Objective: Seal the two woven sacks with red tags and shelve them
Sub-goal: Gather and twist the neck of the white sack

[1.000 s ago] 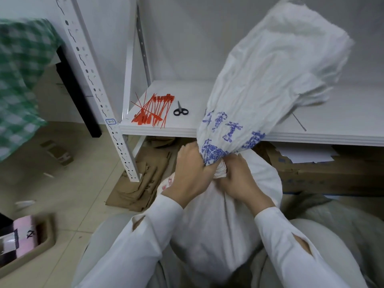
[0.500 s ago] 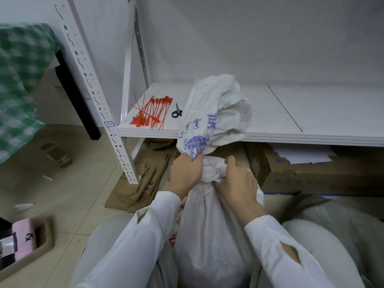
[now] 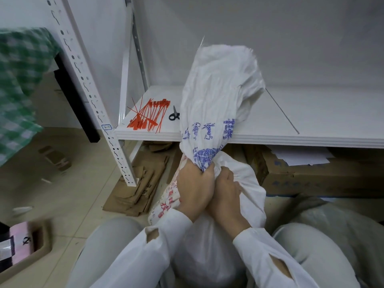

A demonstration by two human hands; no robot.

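A white woven sack (image 3: 216, 235) with blue and red print stands between my knees. Its gathered top (image 3: 218, 94) rises loosely in front of the shelf. My left hand (image 3: 195, 188) grips the bunched neck from the left. My right hand (image 3: 226, 196) grips the sack cloth just below and right of the neck, touching my left hand. A bundle of red tags (image 3: 148, 116) lies on the left end of the white shelf (image 3: 311, 121). A second sack (image 3: 332, 223) lies partly in view at the lower right.
Small black scissors (image 3: 174, 115) lie beside the tags. A perforated white upright (image 3: 91, 94) stands left of the shelf. Cardboard boxes (image 3: 311, 173) and flattened cardboard (image 3: 137, 190) sit under it. A tray (image 3: 25, 252) rests on the floor at lower left; green checked cloth (image 3: 18, 80) hangs upper left.
The sack's loose top flopped down half a second ago and now stands up again. My hands have closed in on each other at the neck, and the view has shifted a little.
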